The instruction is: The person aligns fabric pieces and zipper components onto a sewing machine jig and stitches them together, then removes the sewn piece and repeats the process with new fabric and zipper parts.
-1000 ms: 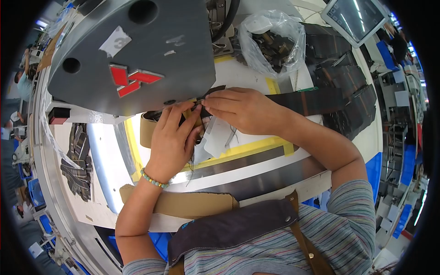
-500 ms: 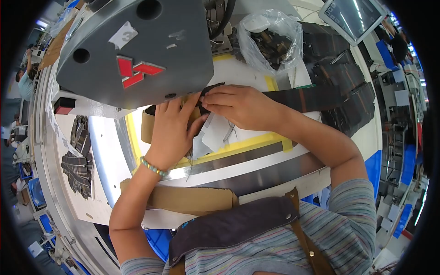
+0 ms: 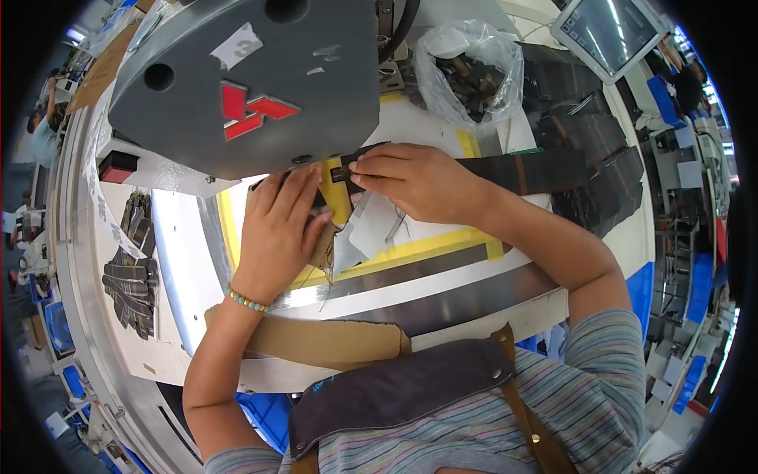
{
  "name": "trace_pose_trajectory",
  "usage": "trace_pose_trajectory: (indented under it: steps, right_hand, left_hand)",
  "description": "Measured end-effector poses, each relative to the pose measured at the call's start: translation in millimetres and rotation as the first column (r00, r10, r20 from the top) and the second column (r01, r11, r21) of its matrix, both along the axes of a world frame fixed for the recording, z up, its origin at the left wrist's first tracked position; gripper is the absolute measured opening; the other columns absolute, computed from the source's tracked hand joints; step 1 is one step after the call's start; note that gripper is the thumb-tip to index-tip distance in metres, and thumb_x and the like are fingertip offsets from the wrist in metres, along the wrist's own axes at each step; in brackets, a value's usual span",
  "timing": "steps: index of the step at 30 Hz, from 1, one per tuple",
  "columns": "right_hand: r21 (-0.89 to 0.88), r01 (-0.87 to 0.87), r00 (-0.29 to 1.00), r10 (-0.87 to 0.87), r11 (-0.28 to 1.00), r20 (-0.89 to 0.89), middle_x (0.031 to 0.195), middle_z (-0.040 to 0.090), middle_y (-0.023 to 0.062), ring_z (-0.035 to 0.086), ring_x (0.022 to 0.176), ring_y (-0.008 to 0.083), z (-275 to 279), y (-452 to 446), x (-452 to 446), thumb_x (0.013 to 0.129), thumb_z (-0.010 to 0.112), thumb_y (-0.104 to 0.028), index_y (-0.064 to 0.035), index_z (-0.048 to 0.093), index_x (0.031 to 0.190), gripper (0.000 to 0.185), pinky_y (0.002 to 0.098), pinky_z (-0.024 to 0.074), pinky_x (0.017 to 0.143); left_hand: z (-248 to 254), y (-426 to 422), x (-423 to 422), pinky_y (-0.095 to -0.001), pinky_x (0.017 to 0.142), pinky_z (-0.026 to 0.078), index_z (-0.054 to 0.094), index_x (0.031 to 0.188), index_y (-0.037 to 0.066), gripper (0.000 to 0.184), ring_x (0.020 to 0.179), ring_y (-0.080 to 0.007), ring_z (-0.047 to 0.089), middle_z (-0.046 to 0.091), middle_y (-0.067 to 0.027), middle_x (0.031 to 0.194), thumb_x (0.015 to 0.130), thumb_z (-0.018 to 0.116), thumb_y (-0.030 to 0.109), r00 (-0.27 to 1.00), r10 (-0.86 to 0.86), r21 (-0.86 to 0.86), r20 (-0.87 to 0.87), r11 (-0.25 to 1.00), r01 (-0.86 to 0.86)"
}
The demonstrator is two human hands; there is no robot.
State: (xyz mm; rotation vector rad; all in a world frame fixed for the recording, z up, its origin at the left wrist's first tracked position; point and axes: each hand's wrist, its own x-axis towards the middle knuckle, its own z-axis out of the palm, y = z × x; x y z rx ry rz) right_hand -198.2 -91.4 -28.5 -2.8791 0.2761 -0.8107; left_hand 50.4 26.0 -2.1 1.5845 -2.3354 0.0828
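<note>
Beneath the sewing-machine head, my left hand lies with fingers stretched out and thumb apart, over a dark piece that it mostly hides. A tan piece shows below its thumb, with loose threads hanging there. My right hand pinches the end of a dark fabric strap beside a small dark metal buckle. A yellow strip shows between the hands. From behind my right wrist a dark plaid strap runs to the right. Thread snips seem to lie below my right hand, partly hidden.
A clear plastic bag of dark metal buckles stands behind my right hand. Stacked plaid straps lie at right, below a tablet screen. More dark straps lie at left. A cardboard strip lines the front edge.
My left hand has moved left and slightly down, away from my right hand, uncovering the buckle and yellow strip. My right hand stays nearly still. The view has shifted slightly.
</note>
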Motion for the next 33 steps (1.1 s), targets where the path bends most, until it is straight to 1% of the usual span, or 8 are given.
trace_pose_trajectory:
  steps: [3,6,12,15,17,20,24,33]
  right_hand:
    - [0.002,0.004,1.0,-0.004,1.0,-0.008,0.122,0.072,0.0062,0.068,0.116,0.0247,0.6,0.6,-1.2,0.083,0.072,-0.003,-0.002,0.074,0.117,0.034,0.0356,0.0594,0.097]
    - [-0.001,0.008,1.0,-0.008,1.0,-0.003,0.123,0.072,0.0065,0.068,0.117,0.0248,0.3,1.5,-0.9,0.083,0.072,-0.004,-0.0023,0.074,0.117,0.034,0.0358,0.0592,0.097]
    - [-0.02,0.001,1.0,-0.001,1.0,0.012,0.12,0.072,0.0067,0.067,0.117,0.0248,-0.3,0.4,-0.9,0.086,0.07,-0.007,-0.0013,0.074,0.116,0.031,0.0362,0.0564,0.101]
    - [-0.01,-0.004,1.0,0.004,1.0,0.012,0.121,0.072,0.007,0.067,0.118,0.0249,-1.2,0.5,-1.4,0.087,0.07,-0.008,-0.0013,0.074,0.117,0.031,0.0368,0.0561,0.102]
    - [0.009,-0.01,1.0,0.01,1.0,0.019,0.121,0.072,0.0071,0.067,0.118,0.0249,-1.0,0.1,-1.2,0.088,0.069,-0.009,-0.0014,0.074,0.117,0.031,0.0371,0.0558,0.102]
    - [-0.017,0.007,1.0,-0.007,1.0,0.012,0.125,0.072,0.0066,0.068,0.119,0.0248,-2.2,-2.1,-1.5,0.086,0.07,-0.008,-0.003,0.074,0.118,0.032,0.0376,0.0568,0.101]
    - [-0.009,0.003,1.0,-0.003,1.0,-0.012,0.124,0.073,0.0064,0.068,0.119,0.0246,-1.5,-0.9,-1.1,0.088,0.069,-0.009,-0.003,0.074,0.118,0.031,0.0384,0.0562,0.102]
    - [-0.061,0.003,1.0,-0.002,0.998,0.004,0.124,0.073,0.0071,0.068,0.118,0.0249,-3.3,-8.7,-0.1,0.089,0.068,-0.01,-0.0028,0.074,0.117,0.03,0.0387,0.0556,0.102]
  left_hand:
    - [-6.9,-3.3,1.4,-0.0461,0.109,0.046,0.056,0.149,0.004,0.067,0.133,-0.037,0.054,0.056,-0.0108,0.154,0.088,0.077,0.021,0.999,-0.033,0.041,0.006,0.999,0.033]
    - [-4.6,-2.4,4.2,-0.0456,0.11,0.046,0.055,0.15,0.003,0.07,0.137,-0.0356,0.052,0.052,-0.0093,0.158,0.087,0.078,0.023,0.997,-0.053,0.074,0.048,0.996,0.049]
    - [-0.8,-3.4,4.5,-0.0459,0.111,0.045,0.051,0.152,0.001,0.076,0.142,-0.0342,0.049,0.05,-0.0103,0.159,0.085,0.078,0.024,0.994,-0.089,0.117,0.068,0.99,0.081]
    - [-0.2,-3.9,4.6,-0.0457,0.111,0.046,0.05,0.152,0.0,0.076,0.142,-0.0337,0.049,0.05,-0.0118,0.159,0.085,0.078,0.022,0.994,-0.093,0.119,0.062,0.989,0.085]
    - [-0.1,-4.5,4.6,-0.0461,0.112,0.045,0.05,0.152,0.0,0.077,0.142,-0.0345,0.049,0.051,-0.0132,0.158,0.084,0.078,0.021,0.994,-0.098,0.13,0.05,0.987,0.09]
    - [-1.7,-6.6,3.7,-0.0466,0.113,0.045,0.049,0.152,-0.001,0.078,0.142,-0.0361,0.049,0.051,-0.0146,0.157,0.083,0.078,0.02,0.994,-0.098,0.122,0.042,0.988,0.093]
    - [-1.6,-4.2,2.8,-0.0472,0.114,0.044,0.05,0.151,-0.002,0.077,0.14,-0.0381,0.05,0.052,-0.0159,0.156,0.082,0.077,0.018,0.995,-0.095,0.126,0.02,0.988,0.092]
    - [0.8,-12.6,3.9,-0.0481,0.111,0.045,0.053,0.148,-0.002,0.073,0.131,-0.0377,0.054,0.056,-0.0173,0.149,0.082,0.076,0.016,0.995,-0.101,0.106,0.008,0.989,0.1]
